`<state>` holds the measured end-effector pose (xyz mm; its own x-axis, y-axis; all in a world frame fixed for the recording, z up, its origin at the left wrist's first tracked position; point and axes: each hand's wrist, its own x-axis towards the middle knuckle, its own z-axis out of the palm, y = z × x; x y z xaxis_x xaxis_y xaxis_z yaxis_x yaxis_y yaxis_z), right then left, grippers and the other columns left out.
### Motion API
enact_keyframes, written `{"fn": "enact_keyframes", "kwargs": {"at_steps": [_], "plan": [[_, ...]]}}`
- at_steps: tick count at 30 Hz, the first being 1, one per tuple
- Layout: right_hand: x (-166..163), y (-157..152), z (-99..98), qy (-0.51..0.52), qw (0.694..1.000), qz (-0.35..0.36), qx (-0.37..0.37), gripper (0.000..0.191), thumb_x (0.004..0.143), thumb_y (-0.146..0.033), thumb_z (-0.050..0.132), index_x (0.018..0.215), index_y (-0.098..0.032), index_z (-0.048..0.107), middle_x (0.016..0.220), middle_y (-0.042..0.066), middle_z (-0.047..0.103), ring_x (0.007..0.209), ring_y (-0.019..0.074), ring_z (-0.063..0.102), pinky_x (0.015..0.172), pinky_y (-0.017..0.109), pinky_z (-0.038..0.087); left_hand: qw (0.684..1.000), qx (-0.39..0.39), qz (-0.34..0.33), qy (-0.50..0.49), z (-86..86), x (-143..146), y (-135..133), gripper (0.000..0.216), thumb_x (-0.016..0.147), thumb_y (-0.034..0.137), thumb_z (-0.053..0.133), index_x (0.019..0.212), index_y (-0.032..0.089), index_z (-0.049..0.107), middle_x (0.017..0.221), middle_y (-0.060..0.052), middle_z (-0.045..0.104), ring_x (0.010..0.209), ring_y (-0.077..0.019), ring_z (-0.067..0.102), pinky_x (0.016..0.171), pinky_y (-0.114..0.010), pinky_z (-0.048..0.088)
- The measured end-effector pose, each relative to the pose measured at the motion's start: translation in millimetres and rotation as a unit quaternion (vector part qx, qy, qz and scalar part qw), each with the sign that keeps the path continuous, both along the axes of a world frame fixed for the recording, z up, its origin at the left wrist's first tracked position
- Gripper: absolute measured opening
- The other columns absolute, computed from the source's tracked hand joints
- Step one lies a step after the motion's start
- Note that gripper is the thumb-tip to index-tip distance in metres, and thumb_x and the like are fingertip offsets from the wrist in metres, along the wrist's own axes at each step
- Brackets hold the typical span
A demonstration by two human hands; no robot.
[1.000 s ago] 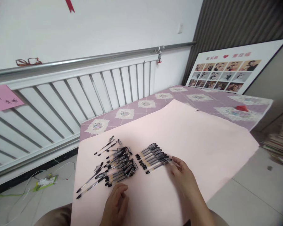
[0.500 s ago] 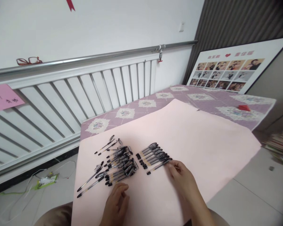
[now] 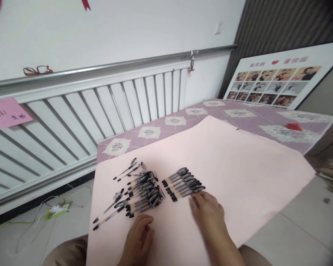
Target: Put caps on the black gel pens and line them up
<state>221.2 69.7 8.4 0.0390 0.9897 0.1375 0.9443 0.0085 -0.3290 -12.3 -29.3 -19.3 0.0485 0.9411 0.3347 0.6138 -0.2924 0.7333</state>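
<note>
A neat row of black-capped pens (image 3: 183, 181) lies side by side on a pink sheet (image 3: 238, 166). My right hand (image 3: 207, 210) is at the near edge of this row, its fingers closed together against the nearest pen (image 3: 189, 194). Part of that pen's cap end lies close to my fingertips. To the left is a loose pile of similar pens (image 3: 143, 192), pointing in slightly different ways. Just below the pile my left hand (image 3: 140, 236) rests on the sheet, loosely curled, thumb apart from the fingers, nothing visible in it.
Two separate pens (image 3: 108, 212) lie left of the pile. Behind the table stands a white radiator (image 3: 113, 107) with a pink note (image 3: 9, 112). A red paper item (image 3: 294, 127) sits on the patterned tablecloth (image 3: 194, 111). A photo board (image 3: 283, 79) leans at back right.
My right hand has moved slightly left, and the nearest pen has shifted up against the row. My left hand keeps its place by the pile. The view has turned a little.
</note>
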Motion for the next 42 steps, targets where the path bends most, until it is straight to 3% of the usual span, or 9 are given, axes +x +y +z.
{"fn": "enact_keyframes", "kwargs": {"at_steps": [18, 26, 34, 42], "plan": [[2.7, 4.0, -3.8, -0.006, 0.999, -0.023, 0.030, 0.022, 0.081, -0.032, 0.044, 0.083, -0.025, 0.065, 0.102, 0.006, 0.060, 0.095, 0.0257, 0.052, 0.076, 0.037, 0.039, 1.000, -0.006, 0.007, -0.001, 7.5, 3.4, 0.7, 0.022, 0.082, 0.015, 0.043, 0.101, 0.019, 0.053, 0.097, -0.008, 0.057, 0.082, -0.0152, 0.056, 0.072, -0.028, 0.050], [6.9, 3.3, -0.9, 0.013, 0.998, -0.004, 0.060, 0.022, 0.081, -0.030, 0.042, 0.077, -0.023, 0.063, 0.089, 0.007, 0.062, 0.084, 0.0235, 0.055, 0.067, 0.033, 0.040, 1.000, -0.008, 0.014, -0.005, 8.7, 4.8, 1.1, 0.020, 0.082, 0.016, 0.043, 0.099, 0.019, 0.054, 0.096, -0.008, 0.057, 0.085, -0.0161, 0.056, 0.075, -0.030, 0.050], [-7.6, -1.2, -7.8, 0.108, 0.967, 0.135, 0.188, 0.020, 0.083, -0.024, 0.042, 0.082, -0.019, 0.062, 0.078, 0.007, 0.063, 0.072, 0.0204, 0.055, 0.067, 0.031, 0.041, 0.999, -0.001, 0.017, 0.028, 8.7, 4.1, -0.4, 0.020, 0.083, 0.014, 0.040, 0.098, 0.020, 0.051, 0.095, -0.007, 0.057, 0.087, -0.0157, 0.056, 0.076, -0.030, 0.050], [-44.2, -17.3, -11.1, 0.128, 0.956, 0.225, 0.139, 0.016, 0.083, -0.021, 0.046, 0.078, -0.019, 0.060, 0.078, 0.006, 0.060, 0.075, 0.0199, 0.053, 0.070, 0.032, 0.039, 0.984, 0.032, 0.064, 0.160, 11.8, -5.8, 11.4, 0.026, 0.079, 0.015, 0.045, 0.102, 0.020, 0.056, 0.105, -0.010, 0.057, 0.100, -0.0215, 0.053, 0.085, -0.041, 0.046]]}}
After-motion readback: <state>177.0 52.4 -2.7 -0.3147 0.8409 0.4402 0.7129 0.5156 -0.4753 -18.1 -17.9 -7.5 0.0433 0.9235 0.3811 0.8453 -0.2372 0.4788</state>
